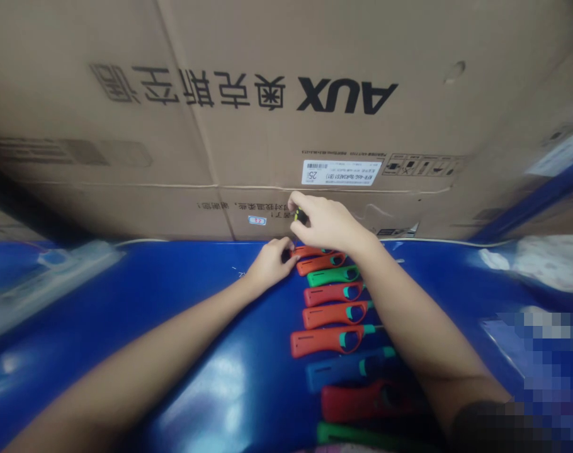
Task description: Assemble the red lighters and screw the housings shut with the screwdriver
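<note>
Several long-handled lighters lie in a column on the blue surface, among them a green one [331,275], an orange one [322,341] and a blue one [336,371]. At the far end of the column, my left hand [273,264] has its thumb and fingers closed around the handle end of the farthest orange lighter [308,250]. Just above and to the right, my right hand [327,220] is wrapped round a small black and yellow tool [300,216], most of it hidden by the fingers. The tool's tip points down toward that lighter.
A large cardboard box [249,145] with printed text stands behind the blue surface [196,352]. Clear plastic bags [45,283] lie at the left. White patterned material [555,261] is at the right, beside a blue post [536,195].
</note>
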A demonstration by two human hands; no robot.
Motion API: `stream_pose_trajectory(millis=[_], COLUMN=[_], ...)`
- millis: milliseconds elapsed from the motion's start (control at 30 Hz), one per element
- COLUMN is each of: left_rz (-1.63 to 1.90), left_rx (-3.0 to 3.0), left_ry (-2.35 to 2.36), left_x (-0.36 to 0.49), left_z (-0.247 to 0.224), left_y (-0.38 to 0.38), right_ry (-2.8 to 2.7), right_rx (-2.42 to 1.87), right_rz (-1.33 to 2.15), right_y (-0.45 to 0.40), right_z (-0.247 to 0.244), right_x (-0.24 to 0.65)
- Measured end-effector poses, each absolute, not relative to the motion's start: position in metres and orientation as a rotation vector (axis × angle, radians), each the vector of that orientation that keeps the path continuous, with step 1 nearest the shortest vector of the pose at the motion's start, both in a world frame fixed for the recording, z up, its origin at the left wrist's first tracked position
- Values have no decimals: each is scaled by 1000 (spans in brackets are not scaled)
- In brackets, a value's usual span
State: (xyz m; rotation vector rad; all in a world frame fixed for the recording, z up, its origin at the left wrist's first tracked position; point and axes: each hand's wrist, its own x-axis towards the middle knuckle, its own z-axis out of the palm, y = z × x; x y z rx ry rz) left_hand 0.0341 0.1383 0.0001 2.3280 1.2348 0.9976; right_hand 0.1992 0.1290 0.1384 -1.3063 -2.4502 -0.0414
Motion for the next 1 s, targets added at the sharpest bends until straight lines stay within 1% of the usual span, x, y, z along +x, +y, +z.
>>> stream_pose_trajectory(millis=[200, 367, 533, 700, 900, 1000], left_rz=[1002, 1013, 1005, 993, 996, 993], left_rx=[2325, 2325, 2326, 2330, 2324, 2322], left_ry=[1236, 1235, 1236, 1241, 1245, 1253], left_x=[34, 34, 34, 34, 34, 34], left_z=[0, -3, -2, 1, 0, -1], left_y=[138, 140, 139, 138, 138, 139], right_ry=[-2460, -2482, -2475, -2446, -2439, -2421], right_rx=[-1388, -1272, -1333, -1325, -1364, -1378], right_rz=[-115, 9, -66, -21, -124, -88], right_y=[129, 127, 127, 129, 131, 134], right_z=[139, 140, 140, 139, 137, 140], right_x=[201, 202, 201, 202, 201, 207])
